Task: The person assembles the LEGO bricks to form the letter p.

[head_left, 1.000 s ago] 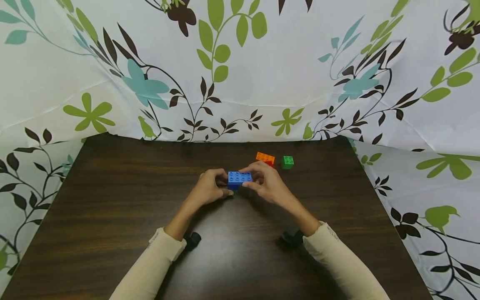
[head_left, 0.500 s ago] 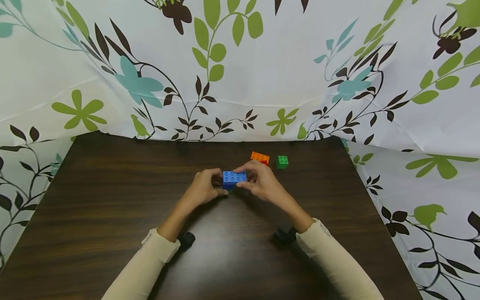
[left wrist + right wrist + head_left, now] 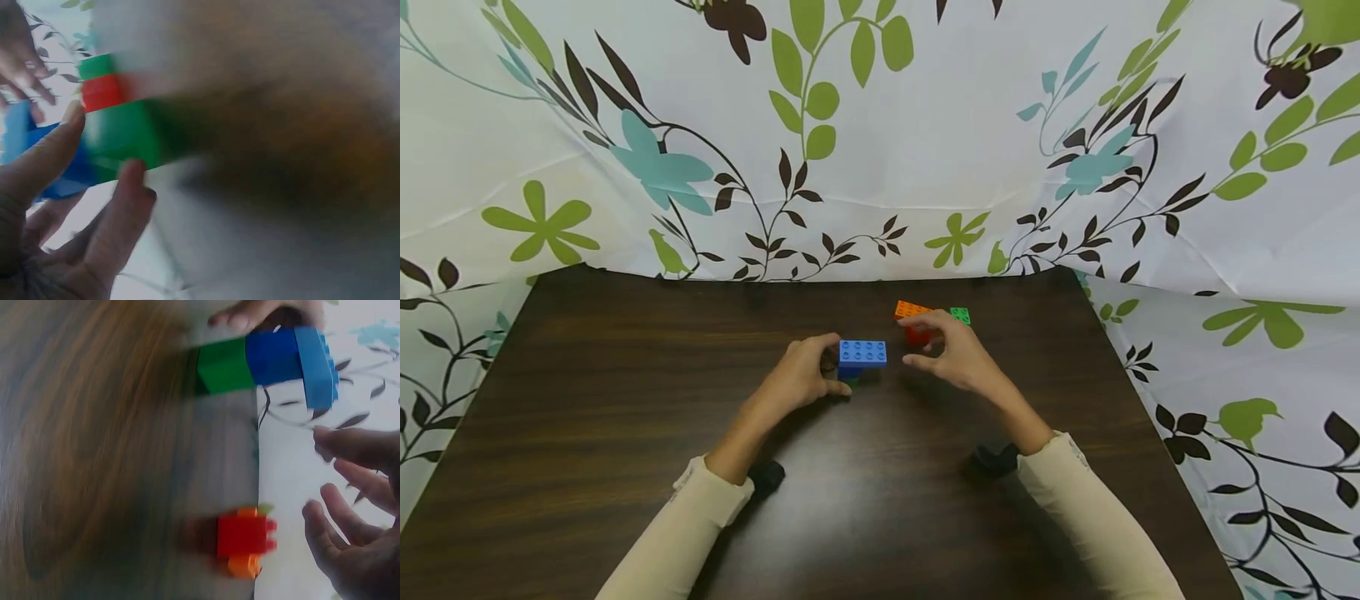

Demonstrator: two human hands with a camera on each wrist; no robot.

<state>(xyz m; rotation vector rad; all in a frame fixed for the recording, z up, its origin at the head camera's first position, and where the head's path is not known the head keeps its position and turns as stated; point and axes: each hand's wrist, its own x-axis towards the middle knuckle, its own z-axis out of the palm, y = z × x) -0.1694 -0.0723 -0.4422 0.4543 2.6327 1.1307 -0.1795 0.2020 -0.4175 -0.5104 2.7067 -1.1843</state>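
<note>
A stack of toy building blocks stands upright on the dark table. It has a green block [image 3: 224, 366] at the bottom, a dark blue block [image 3: 273, 356] in the middle and a lighter blue block [image 3: 862, 354] on top, overhanging to the right. My left hand [image 3: 795, 375] grips the lower part of the stack from the left, thumb and fingers on either side. To the right of the stack, my right hand [image 3: 961, 357] has loosely bent fingers and holds nothing. Behind it, a red block [image 3: 241, 536] and an orange block [image 3: 912, 309] are partly hidden.
A small green block [image 3: 960, 315] lies at the back right, partly covered by the right hand. The wooden table [image 3: 625, 400] ends at a white leaf-patterned cloth [image 3: 700, 225] behind and at the sides. A dark wrist camera [image 3: 996, 460] sits beneath the right sleeve.
My right hand has let go of the top blue block and moved right, towards the red and orange blocks. The left hand keeps its hold on the stack. The head view has shifted slightly.
</note>
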